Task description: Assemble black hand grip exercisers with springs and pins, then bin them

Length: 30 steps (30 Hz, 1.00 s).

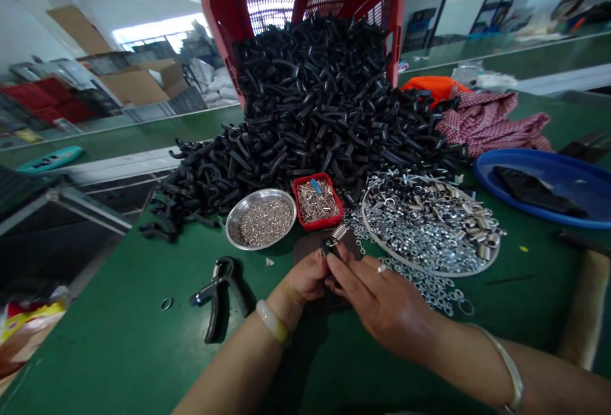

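Note:
My left hand and my right hand meet over a dark block on the green table. Between their closed fingers is a black handle, mostly hidden by them. A metal coil spring sticks up at its far end. To the left lies a hand gripper with two black handles and a spring, next to a small metal ring. Just beyond my hands are a metal bowl of tiny metal parts and a red tray of small pins.
A big pile of black handles spills from a tipped red crate. On the right are a round tray with springs and metal fittings, a blue tray, a checked cloth and a hammer.

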Each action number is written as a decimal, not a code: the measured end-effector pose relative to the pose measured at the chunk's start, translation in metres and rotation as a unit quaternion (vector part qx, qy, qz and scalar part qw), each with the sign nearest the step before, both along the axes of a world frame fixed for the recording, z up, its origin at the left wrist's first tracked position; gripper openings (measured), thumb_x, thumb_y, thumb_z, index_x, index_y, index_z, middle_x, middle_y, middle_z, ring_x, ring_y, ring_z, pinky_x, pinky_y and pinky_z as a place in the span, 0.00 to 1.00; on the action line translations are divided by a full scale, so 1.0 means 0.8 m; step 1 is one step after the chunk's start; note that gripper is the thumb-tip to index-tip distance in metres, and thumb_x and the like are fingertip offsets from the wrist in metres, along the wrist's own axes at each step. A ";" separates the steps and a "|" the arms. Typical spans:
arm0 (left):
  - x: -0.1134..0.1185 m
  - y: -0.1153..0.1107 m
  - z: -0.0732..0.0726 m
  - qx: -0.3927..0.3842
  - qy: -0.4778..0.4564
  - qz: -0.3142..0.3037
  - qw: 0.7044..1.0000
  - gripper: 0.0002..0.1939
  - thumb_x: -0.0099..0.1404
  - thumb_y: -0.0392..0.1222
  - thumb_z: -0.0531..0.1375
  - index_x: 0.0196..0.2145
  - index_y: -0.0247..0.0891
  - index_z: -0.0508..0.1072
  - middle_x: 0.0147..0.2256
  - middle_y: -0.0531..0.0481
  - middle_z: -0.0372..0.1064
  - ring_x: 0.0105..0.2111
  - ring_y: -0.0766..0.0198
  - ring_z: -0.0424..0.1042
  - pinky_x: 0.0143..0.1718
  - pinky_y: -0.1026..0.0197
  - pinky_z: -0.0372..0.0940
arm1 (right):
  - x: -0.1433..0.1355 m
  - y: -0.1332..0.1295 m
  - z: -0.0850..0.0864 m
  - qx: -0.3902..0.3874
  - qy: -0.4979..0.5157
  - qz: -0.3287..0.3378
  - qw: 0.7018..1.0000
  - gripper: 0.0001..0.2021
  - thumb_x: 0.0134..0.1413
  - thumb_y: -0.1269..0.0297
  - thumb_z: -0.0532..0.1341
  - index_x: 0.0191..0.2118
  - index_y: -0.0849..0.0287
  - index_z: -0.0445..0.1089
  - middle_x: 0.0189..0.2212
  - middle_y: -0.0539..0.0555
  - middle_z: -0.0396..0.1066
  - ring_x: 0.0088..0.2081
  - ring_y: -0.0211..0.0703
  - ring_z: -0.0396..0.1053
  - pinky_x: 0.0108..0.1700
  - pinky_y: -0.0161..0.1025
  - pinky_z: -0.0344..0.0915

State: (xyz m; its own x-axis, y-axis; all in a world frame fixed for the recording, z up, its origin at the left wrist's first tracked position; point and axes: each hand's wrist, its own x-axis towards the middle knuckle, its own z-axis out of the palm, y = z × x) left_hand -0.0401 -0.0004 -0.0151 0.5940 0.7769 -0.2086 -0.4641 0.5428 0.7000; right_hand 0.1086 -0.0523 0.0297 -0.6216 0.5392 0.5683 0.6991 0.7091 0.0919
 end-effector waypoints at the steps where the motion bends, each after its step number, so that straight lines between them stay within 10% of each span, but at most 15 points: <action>1: 0.000 0.001 0.003 0.023 -0.014 -0.017 0.999 0.28 0.35 0.57 0.69 0.27 0.32 0.67 0.22 0.53 0.61 0.15 0.77 0.51 0.15 0.70 0.49 | -0.001 0.000 0.002 0.005 0.007 -0.006 1.000 0.21 0.56 0.73 0.50 0.56 0.71 0.54 0.43 0.65 0.68 0.41 0.50 0.64 0.38 0.41 0.65; 7: 0.005 0.001 0.007 0.107 -0.016 -0.025 0.994 0.21 0.48 0.55 0.64 0.31 0.36 0.65 0.15 0.60 0.51 0.15 0.77 0.50 0.18 0.71 0.49 | 0.002 0.012 0.012 -0.028 0.078 -0.137 0.987 0.18 0.61 0.61 0.46 0.48 0.68 0.63 0.33 0.61 0.70 0.34 0.45 0.66 0.33 0.38 0.62; 10: 0.012 0.000 0.006 0.121 0.061 0.041 0.990 0.20 0.53 0.53 0.61 0.38 0.38 0.64 0.17 0.59 0.55 0.16 0.75 0.54 0.19 0.70 0.50 | 0.009 0.029 0.010 -0.162 0.105 -0.179 0.965 0.23 0.61 0.53 0.41 0.36 0.65 0.67 0.27 0.60 0.68 0.29 0.44 0.65 0.30 0.38 0.59; 16: 0.034 0.000 0.014 0.102 0.204 0.181 0.957 0.22 0.48 0.50 0.65 0.37 0.37 0.66 0.20 0.60 0.57 0.16 0.77 0.52 0.17 0.70 0.48 | 0.023 0.070 -0.018 -0.623 0.234 -0.134 0.734 0.34 0.56 0.44 0.25 0.17 0.58 0.56 0.12 0.49 0.53 0.15 0.35 0.53 0.20 0.34 0.51; 18: 0.036 0.002 0.013 0.046 0.188 0.190 0.963 0.22 0.46 0.51 0.65 0.34 0.37 0.64 0.19 0.62 0.54 0.14 0.78 0.50 0.16 0.70 0.46 | 0.024 0.073 -0.025 -0.591 0.215 -0.144 0.764 0.34 0.56 0.45 0.26 0.17 0.58 0.56 0.13 0.50 0.55 0.17 0.36 0.55 0.22 0.35 0.53; 22: 0.034 0.002 0.009 -0.051 0.146 0.195 0.968 0.23 0.44 0.51 0.66 0.30 0.38 0.59 0.19 0.63 0.52 0.13 0.79 0.49 0.14 0.72 0.46 | 0.024 0.072 -0.031 -0.329 0.144 -0.149 0.921 0.23 0.58 0.49 0.41 0.33 0.60 0.64 0.29 0.57 0.67 0.32 0.43 0.65 0.34 0.38 0.57; 28: 0.029 0.001 0.014 -0.050 0.140 0.160 0.976 0.22 0.47 0.51 0.66 0.32 0.38 0.60 0.20 0.62 0.55 0.13 0.80 0.50 0.14 0.73 0.46 | 0.023 0.085 -0.030 -0.518 0.191 -0.105 0.827 0.32 0.59 0.47 0.29 0.21 0.59 0.60 0.17 0.51 0.60 0.20 0.37 0.59 0.25 0.34 0.55; 30: 0.027 0.001 0.018 -0.065 0.122 0.157 0.978 0.22 0.47 0.51 0.65 0.31 0.38 0.60 0.21 0.61 0.56 0.13 0.81 0.50 0.14 0.74 0.46 | 0.022 0.085 -0.025 -0.453 0.183 -0.113 0.865 0.31 0.59 0.45 0.33 0.25 0.60 0.63 0.21 0.53 0.64 0.24 0.38 0.62 0.28 0.36 0.57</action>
